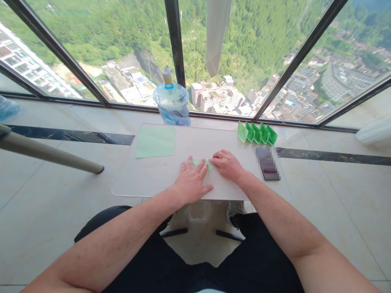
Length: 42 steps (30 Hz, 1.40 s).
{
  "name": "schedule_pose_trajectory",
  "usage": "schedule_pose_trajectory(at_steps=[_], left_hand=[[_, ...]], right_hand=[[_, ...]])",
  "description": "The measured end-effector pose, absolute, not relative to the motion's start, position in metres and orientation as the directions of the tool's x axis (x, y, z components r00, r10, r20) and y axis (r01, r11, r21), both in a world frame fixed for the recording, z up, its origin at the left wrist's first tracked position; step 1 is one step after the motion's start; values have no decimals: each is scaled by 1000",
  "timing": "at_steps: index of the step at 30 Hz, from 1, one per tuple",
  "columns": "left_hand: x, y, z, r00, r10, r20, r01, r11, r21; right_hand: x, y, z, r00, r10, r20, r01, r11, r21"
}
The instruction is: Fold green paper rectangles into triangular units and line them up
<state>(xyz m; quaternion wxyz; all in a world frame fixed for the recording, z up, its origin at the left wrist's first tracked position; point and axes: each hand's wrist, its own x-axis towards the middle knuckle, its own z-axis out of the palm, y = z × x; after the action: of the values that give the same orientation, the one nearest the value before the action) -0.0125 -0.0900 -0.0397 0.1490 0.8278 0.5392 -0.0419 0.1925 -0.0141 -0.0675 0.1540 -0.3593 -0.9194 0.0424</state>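
A small piece of folded light green paper [210, 166] lies on the white table [159, 179], partly hidden by my hands. My left hand [192, 181] rests flat over its left part, fingers spread. At its right end, my right hand [226, 165] has thumb and fingers pinched together on the paper's corner. Farther left lies a flat, light green sheet [155, 142]. Toward the back right edge stands a row of several folded green paper pieces [257, 133], set close together.
A dark phone [269, 165] lies near the table's right edge. Behind the table stands a large clear water bottle [172, 103] by the window. A beige pole [51, 150] slants in from the left. My knees are below the front edge.
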Motion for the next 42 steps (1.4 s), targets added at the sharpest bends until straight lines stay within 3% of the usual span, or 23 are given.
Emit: schedule_pose_trajectory(at_steps=[6,13,18,28,42], left_hand=[[-12,-91,-43,366,897,-246,926,-324,195],[-8,-93,-42,465,882,-82,883,-455,115],[-7,-92,-44,455,888,-69,887,-445,122],[-1,-84,-47,430,903,-21,898,-425,113],[-1,-83,-42,434,901,-15,894,-429,131]], right_hand=[[194,-15,-69,-695,668,266,644,743,-182],[195,-15,-68,-691,677,252,655,735,-176],[195,-17,-70,-672,691,266,670,720,-178],[202,-11,-72,-600,730,327,670,682,-293],[231,-16,-64,-696,654,297,621,756,-208]])
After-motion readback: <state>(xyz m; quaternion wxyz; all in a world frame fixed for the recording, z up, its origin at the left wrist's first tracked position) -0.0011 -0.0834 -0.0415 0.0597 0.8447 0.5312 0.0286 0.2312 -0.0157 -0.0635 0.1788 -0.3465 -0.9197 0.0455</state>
